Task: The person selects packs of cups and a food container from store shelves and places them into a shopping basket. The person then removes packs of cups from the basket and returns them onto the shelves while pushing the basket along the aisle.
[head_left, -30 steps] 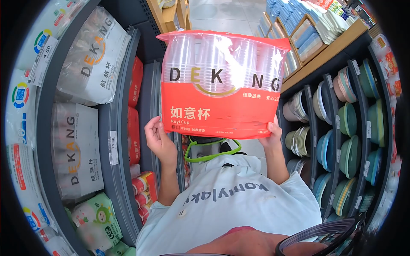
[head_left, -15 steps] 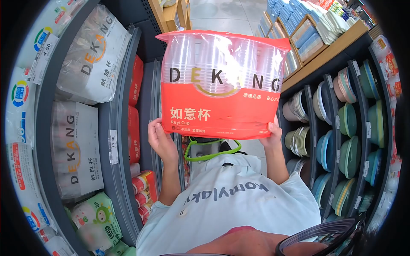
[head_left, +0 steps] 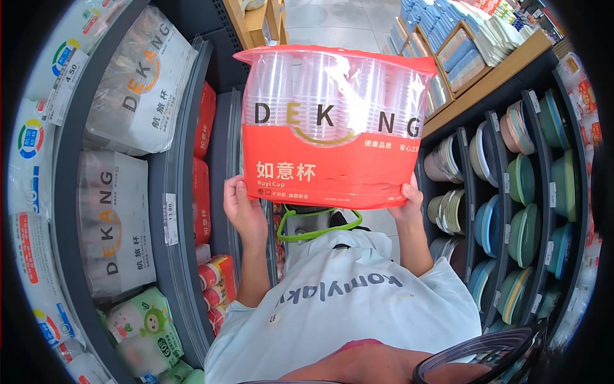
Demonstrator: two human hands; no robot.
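A red and clear pack of plastic cups (head_left: 332,157), printed DEKANG and Ruyi Cup, is held up in front of my chest with its printed face towards me. Rows of clear stacked cups show through its upper half. My left hand (head_left: 245,208) grips the lower left corner, thumb on the front and fingers mostly behind. At the lower right corner, my right hand (head_left: 408,200) pinches the pack the same way, with its other fingers partly hidden. Below the pack, a bright green basket rim or handle (head_left: 320,235) shows near my waist.
Shelves on the left hold white DEKANG cup packs (head_left: 115,224), red packs (head_left: 201,198) and a green pack (head_left: 144,326). A price tag (head_left: 170,219) hangs on the shelf edge. Right-hand shelves carry stacked bowls (head_left: 523,235). Folded towels (head_left: 457,45) lie in wooden bins behind.
Almost nothing differs. The pack stays in both hands at the same place, and only the glare on its clear film shifts slightly.
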